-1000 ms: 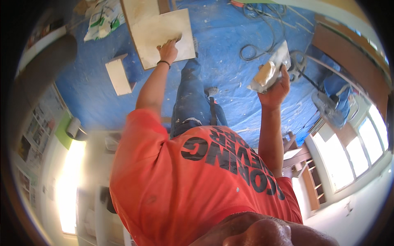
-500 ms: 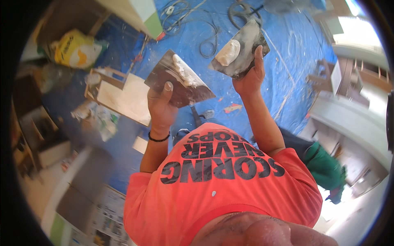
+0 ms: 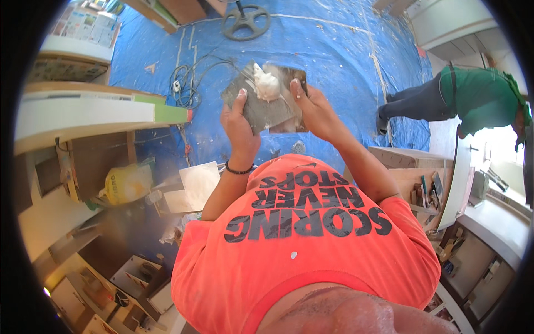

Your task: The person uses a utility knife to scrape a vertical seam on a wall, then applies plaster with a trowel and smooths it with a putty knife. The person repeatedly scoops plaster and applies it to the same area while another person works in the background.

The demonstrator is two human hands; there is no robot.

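Where closed, hands [image 3: 240, 127] (seemingly) around plates [image 3: 264, 115].

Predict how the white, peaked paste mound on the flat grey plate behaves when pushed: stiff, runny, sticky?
The white paste mound is probably soft, not runny: it stands in a peaked heap. Likely sticky, smearing rather than rolling: pale smears mark the flat grey plate.

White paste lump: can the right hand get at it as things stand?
Probably yes: the right hand has its thumb close beside the white paste lump, nothing visible between them, though that hand is busy gripping a flat plate.
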